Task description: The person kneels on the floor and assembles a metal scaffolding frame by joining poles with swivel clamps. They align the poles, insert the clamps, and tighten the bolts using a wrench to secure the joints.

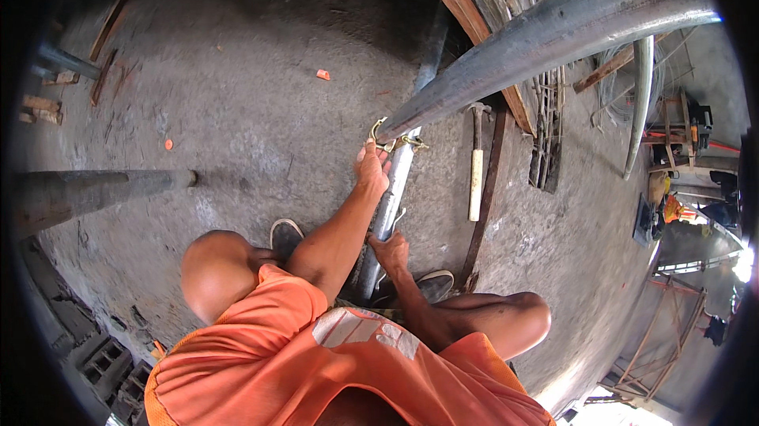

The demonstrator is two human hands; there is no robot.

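Orange shirt [332,363] fills my near view; further out my left hand [371,169] presses flat, fingers loose, beside the brass clamp [393,140], steadying the grey pipe [389,200] on the concrete floor [237,94], while my right hand [390,250] wraps it lower down; a hammer [475,173] lies just right

Crouched over a steel pipe on the concrete floor

Left hand [372,170] reaches the brass clamp [387,140] at twelve o'clock; right hand [390,252] grips the grey pipe [393,189]; a hammer [476,165] lies at two o'clock.
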